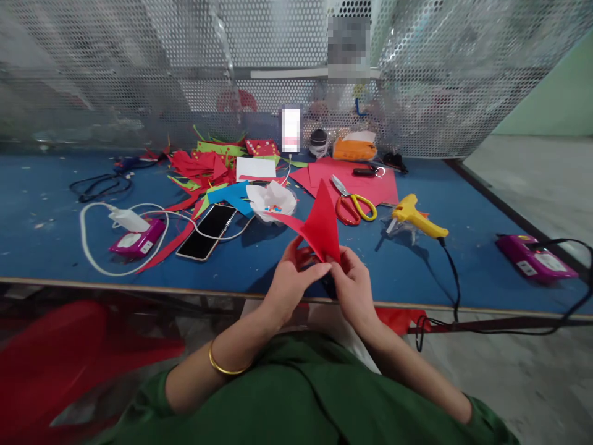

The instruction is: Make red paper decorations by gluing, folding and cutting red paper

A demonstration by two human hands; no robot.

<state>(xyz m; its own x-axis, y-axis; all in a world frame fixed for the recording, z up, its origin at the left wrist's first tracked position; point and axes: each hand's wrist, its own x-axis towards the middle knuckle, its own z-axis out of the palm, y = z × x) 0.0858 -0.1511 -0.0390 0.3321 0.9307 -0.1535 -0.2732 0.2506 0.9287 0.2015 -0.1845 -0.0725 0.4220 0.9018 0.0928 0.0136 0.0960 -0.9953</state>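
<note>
Pinching lightly was judged best; red paper (323, 225) was held by left hand (286, 285) and right hand (354, 287), scissors (344, 192) at one o'clock.

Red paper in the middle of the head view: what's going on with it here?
A person at a blue table holds a piece of folded or curled red paper near the front edge, the left hand and right hand both on its lower part. Just beyond lie scissors with red and yellow handles, with a yellow glue gun to the right. A black-screened phone and a pile of red paper scraps are on the left.
</note>
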